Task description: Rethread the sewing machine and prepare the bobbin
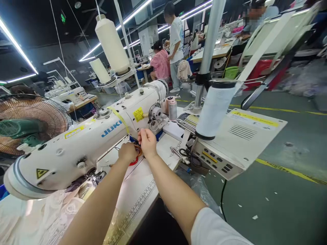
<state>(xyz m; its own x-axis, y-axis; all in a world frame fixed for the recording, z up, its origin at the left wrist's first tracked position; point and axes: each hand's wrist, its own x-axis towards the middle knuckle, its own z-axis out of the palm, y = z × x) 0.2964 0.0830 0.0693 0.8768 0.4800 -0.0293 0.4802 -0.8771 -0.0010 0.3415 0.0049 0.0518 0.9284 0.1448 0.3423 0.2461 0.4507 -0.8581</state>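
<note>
hands: left [127, 152], right [146, 141] both pinch orange spool [138, 150] | spool axis unclear | beside sewing machine [84, 143]

Both bare forearms stretch forward and come close together. The left hand [127, 152] is closed in a loose fist; the right hand [147, 141] is just beside it, fingers pinched.

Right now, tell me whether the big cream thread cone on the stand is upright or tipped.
Tipped in this view: the cream thread cone leans left on its stand tray.
</note>
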